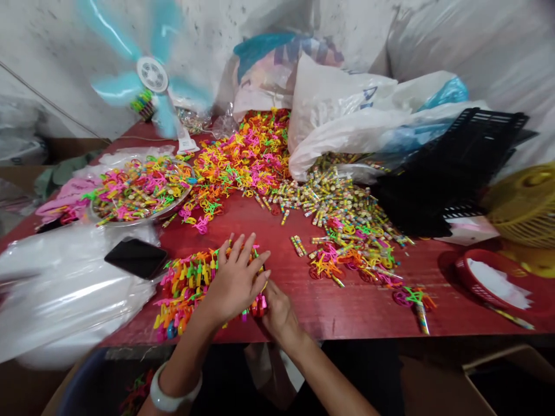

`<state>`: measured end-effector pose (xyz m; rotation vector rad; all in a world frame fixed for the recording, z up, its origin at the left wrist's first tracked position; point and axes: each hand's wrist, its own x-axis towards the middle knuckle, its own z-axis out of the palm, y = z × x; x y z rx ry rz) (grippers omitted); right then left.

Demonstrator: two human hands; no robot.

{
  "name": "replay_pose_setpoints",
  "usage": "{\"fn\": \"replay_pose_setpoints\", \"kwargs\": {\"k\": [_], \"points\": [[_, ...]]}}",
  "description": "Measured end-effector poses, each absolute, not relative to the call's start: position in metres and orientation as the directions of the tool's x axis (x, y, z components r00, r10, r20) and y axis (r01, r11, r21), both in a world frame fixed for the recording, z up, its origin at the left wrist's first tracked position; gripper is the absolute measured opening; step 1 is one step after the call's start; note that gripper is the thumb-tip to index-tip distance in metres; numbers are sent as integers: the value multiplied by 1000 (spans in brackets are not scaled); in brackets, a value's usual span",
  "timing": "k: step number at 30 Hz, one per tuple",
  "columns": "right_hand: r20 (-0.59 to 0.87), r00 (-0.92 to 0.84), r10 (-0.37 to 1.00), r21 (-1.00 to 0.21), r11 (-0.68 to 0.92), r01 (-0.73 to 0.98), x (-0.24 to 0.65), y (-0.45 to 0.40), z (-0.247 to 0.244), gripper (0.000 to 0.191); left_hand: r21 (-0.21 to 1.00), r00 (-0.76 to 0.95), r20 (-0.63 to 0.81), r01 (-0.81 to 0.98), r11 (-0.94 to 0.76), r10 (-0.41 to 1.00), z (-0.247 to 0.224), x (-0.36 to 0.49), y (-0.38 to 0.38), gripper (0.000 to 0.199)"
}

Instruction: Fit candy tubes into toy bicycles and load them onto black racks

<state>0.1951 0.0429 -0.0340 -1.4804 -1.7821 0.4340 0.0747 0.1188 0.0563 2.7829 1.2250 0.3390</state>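
Note:
Over the right part of a block of small colourful plastic toys (186, 283), set close together in rows, lies my left hand (236, 280). Its fingers are spread, and the palm faces down on or just above the toys. My right hand (280, 312) is at the right end of that block, fingers curled in and partly hidden behind the left hand. What it grips there I cannot make out; a dark edge and a few pink and red pieces show beside it. Just right of the hands, a pair of short printed tubes (298, 245) lies on the red table (277, 228).
A loose pile of toy pieces (243, 156) and a heap of printed tubes (347, 202) cover the back. A full tray (173, 209), phone (136, 258) and plastic bags (65, 289) are left. Black racks (451, 162) and a red basket (466, 271) stand right; a fan (152, 74) spins behind.

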Motion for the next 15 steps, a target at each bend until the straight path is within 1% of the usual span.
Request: {"fn": "replay_pose_setpoints", "kwargs": {"k": [3, 5, 7, 10, 12, 13, 14, 15], "points": [[334, -9, 942, -690, 251, 678, 193, 44, -36, 59, 148, 653, 177, 722, -676, 736, 56, 75, 119, 38], [321, 19, 947, -677, 215, 704, 189, 45, -42, 55, 137, 665, 185, 712, -689, 724, 56, 75, 118, 45], [329, 31, 944, -685, 216, 696, 186, 45, -46, 50, 126, 662, 189, 716, -687, 725, 56, 76, 117, 48], [388, 3, 922, -751, 314, 581, 197, 46, -40, 48, 108, 641, 193, 738, -666, 743, 57, 77, 115, 38], [425, 40, 904, -764, 334, 552, 224, 46, -28, 48, 99, 635, 199, 745, -660, 746, 57, 78, 114, 33], [434, 98, 895, -749, 298, 592, 245, 46, -20, 46, 97, 636, 202, 744, -662, 745, 57, 78, 114, 33], [461, 179, 869, -701, 233, 674, 268, 48, -13, 44, 96, 639, 203, 741, -664, 742, 57, 78, 114, 33], [482, 259, 837, -634, 129, 763, 294, 50, -6, 42, 97, 641, 205, 739, -667, 740, 57, 78, 114, 33]]}}
